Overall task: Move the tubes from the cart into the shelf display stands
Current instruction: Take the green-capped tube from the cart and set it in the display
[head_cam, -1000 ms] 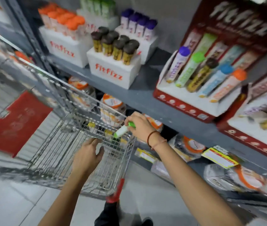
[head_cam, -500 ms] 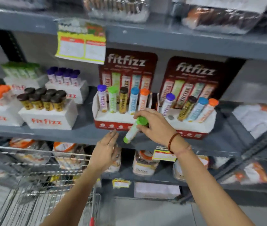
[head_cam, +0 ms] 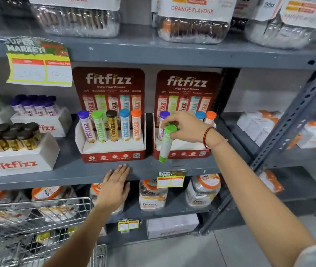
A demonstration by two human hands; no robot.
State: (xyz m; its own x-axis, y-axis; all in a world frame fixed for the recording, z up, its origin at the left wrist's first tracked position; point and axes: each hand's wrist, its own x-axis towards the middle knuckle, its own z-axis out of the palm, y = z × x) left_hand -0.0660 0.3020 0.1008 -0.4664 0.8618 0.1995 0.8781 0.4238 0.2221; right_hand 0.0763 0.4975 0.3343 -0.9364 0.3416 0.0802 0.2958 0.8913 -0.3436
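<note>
Cart (head_cam: 37, 224) low, left of left hand. Left hand (head_cam: 114, 186) open, flat, empty, fingertips on shelf (head_cam: 72, 170) edge. Full stand (head_cam: 112, 149) above it. Right hand (head_cam: 184, 128) pinching green tube (head_cam: 165, 145) by cap; tube hangs before right stand (head_cam: 184, 151).

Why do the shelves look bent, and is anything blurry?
Head view: the wide-angle lens bows the shelf edge and slants the upright post. The right hand and its green tube are fairly sharp; the cart in the lower left corner is smeared. Lighting is flat, without harsh shadows.
</note>
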